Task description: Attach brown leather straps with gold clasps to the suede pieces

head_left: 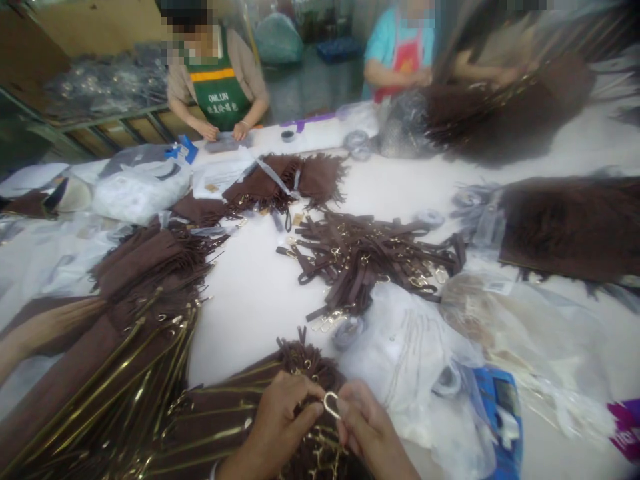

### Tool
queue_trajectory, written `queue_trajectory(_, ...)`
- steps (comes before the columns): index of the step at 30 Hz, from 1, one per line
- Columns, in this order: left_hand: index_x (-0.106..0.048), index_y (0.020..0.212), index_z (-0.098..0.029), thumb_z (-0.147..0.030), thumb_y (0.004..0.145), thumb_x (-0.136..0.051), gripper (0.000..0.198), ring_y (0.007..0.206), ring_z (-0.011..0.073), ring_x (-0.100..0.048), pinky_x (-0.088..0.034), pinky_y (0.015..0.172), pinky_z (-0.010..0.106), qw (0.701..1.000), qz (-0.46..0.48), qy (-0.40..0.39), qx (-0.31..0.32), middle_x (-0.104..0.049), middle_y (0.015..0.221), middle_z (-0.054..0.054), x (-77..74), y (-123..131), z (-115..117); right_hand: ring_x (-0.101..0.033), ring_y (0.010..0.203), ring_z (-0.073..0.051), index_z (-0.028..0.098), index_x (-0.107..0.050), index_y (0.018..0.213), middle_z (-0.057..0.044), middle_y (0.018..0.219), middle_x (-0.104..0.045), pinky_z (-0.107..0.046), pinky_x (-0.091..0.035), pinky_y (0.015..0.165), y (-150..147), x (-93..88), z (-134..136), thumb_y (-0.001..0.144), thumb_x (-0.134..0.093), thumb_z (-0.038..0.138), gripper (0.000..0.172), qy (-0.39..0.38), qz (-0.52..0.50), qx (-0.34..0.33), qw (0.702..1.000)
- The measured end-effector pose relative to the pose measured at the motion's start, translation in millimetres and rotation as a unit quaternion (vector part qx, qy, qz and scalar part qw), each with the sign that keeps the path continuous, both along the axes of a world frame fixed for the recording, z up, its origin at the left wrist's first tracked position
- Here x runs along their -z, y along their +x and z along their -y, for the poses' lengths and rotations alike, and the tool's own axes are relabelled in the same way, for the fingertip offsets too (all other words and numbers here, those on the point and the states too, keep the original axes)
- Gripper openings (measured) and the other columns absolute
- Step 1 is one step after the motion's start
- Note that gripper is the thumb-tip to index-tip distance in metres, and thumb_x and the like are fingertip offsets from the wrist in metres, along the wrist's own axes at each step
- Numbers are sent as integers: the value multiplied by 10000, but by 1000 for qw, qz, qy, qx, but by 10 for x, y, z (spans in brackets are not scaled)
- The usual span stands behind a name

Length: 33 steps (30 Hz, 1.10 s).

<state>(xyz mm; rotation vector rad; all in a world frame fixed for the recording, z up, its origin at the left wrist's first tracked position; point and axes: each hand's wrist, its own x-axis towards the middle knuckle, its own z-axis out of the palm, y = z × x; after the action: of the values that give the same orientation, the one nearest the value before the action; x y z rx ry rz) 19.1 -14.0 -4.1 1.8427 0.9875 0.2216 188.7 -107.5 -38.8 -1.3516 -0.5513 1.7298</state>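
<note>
– So, clasp [331, 405]: position, grip?
– One gold-coloured clasp, over brown zipped pieces [215, 412]. Left hand [283, 420] and right hand [369, 427] both pinched narrow on it, from opposite sides.
– Surroundings, counts?
– White plastic bag [400, 340] beside the right hand; one strap heap [357, 260] beyond, straps overlapping, uncountable; three co-workers [223, 97] across the worktop [237, 293].

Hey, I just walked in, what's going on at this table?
The person's left hand and right hand meet at a pale metal clasp, over brown pieces with gold zips. A heap of brown straps lies farther up the table. Across it, a co-worker in a green apron handles something grey. At left, another person's hand touches brown material.
</note>
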Motion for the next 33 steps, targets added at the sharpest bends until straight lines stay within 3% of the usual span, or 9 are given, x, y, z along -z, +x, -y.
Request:
queue_trajectory(3,-641,922,-279,-337,939,-559,102,846,174,-571,-327,793,315,1000,-6,3,3,-681,878,-56,15,2,-10,-299,426,-74,215,-453,946,79,575,-511,-213,-188,421,-38,6,-28,920,-481,600,387,-25,0,21,999)
queue_trajectory(9,-643,904,-276,-382,940,-568,135,841,172,-583,-330,810,315,1000,1,-4,1,-680,865,-58,18,32,-18,-551,720,-162,218,-531,955,5,755,-574,-285,-416,679,-65,-85,43,973,-397,538,347,56,211,-10,976)
queue_trajectory(17,-661,956,-297,-294,965,-545,117,874,154,-611,-324,838,322,997,40,-7,64,-697,911,-55,13,-15,-41,-575,872,-164,237,-586,947,-10,922,-604,-278,-418,789,12,-30,121,992,-422,333,195,199,230,-62,951)
queue_trajectory(19,-649,919,-275,-259,967,-537,123,867,153,-611,-323,834,326,996,56,8,71,-689,889,-49,37,-30,-36,-569,851,-160,230,-580,900,1,897,-601,-273,-416,771,31,-35,94,960,-492,319,139,180,208,-69,959)
queue_trajectory(21,-637,916,-266,-237,963,-539,112,863,151,-610,-325,827,328,995,72,23,69,-683,881,-47,63,-42,-31,-562,789,-149,229,-569,912,23,844,-597,-257,-417,713,38,-34,60,897,-592,302,79,107,157,-56,980)
queue_trajectory(23,-631,927,-269,-229,963,-541,105,861,148,-610,-327,820,329,994,80,31,68,-683,881,-48,83,-51,-27,-540,690,-133,223,-567,972,45,771,-579,-238,-403,624,36,-14,31,838,-662,311,187,42,77,-40,995)
queue_trajectory(26,-626,927,-266,-234,965,-540,99,859,148,-611,-329,822,333,993,83,35,70,-682,881,-44,97,-60,-23,-483,583,-112,188,-599,947,53,689,-552,-221,-357,537,32,24,5,815,-687,411,274,17,-4,-41,999)
queue_trajectory(30,-624,919,-263,-260,966,-536,100,862,162,-605,-348,834,336,995,62,27,74,-680,888,-30,81,-81,-13,-556,730,-156,189,-665,902,14,790,-639,-244,-413,649,69,-8,3,831,-679,421,244,50,71,-35,996)
queue_trajectory(33,-595,1095,-278,-279,943,-560,156,938,196,-584,-382,852,342,998,10,24,57,-673,994,8,41,-91,-14,-587,806,-187,203,-679,907,5,851,-674,-262,-438,712,135,-99,11,847,-663,390,197,63,92,-46,993)
